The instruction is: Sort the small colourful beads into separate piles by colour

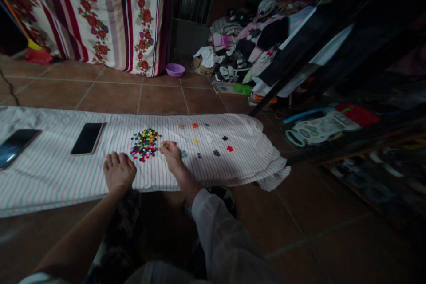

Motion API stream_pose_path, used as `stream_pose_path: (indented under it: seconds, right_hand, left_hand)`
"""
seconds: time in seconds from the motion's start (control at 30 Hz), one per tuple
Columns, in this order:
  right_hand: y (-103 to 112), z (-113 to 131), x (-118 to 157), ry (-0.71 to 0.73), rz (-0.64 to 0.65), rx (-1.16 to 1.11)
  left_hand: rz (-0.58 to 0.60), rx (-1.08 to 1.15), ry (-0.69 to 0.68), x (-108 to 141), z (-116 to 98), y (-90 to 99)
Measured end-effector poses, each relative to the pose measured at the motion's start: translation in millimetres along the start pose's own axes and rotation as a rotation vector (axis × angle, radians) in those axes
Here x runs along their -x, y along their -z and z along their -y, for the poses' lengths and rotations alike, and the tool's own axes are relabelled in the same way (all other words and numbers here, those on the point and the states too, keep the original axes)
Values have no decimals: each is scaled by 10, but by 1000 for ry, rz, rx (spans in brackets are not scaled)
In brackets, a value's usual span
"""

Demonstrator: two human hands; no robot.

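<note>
- Dozens of small coloured pieces (145,144) lie in a loose heap on the striped cloth (53,177) that covers the worktop, between my two hands.
- Each piece looks hard and very light, probably plastic; I judge it stiff and not fragile, but smooth enough to slip or skitter if pressed off-centre.
- The best hold seems to be by opposite edges, between the tips of thumb and forefinger; a wider grasp would likely drag neighbours along.
- My right hand (171,154) is at the heap's right edge, thumb and forefinger closed in a narrow pinch on what looks like a green piece (162,144); its exact shape is too small to tell.
- That forearm reaches up and leftward from a pale sleeve (216,222), wrist low over the cloth.
- My left hand (120,171) rests palm down just beside the heap, fingers loosely laid out, with nothing visible in its hold; its forearm is bare.
- Right of my right hand, little single-colour groups sit apart, among them an orange group (195,125), a black group (225,138) and a red group (229,148).
- Left of the heap lies a dark-screened phone (87,139).
</note>
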State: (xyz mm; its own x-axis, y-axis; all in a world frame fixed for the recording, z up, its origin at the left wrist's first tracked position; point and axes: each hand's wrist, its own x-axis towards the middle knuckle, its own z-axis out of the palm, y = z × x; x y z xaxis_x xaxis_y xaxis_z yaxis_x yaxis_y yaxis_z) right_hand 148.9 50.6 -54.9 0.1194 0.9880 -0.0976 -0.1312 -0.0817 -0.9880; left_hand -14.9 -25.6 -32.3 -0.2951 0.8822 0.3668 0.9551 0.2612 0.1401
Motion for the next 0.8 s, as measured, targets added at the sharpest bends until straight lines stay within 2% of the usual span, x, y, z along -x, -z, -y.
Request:
stream_pose_path:
  seconds: [0.1,0.23,0.53,0.8]
  right_hand:
    - [7,51,-40,-49,-25,-148]
    - [26,52,-7,-75,-17,-168]
    - [31,-107,69,-22,12,-54]
    - [79,-124,137,88,7,226]
  left_hand:
    - [5,10,6,-4,2,-8]
    - [25,17,23,-11,6,-23]
    - [52,26,37,-17,14,-48]
    - [35,48,34,-7,20,-49]
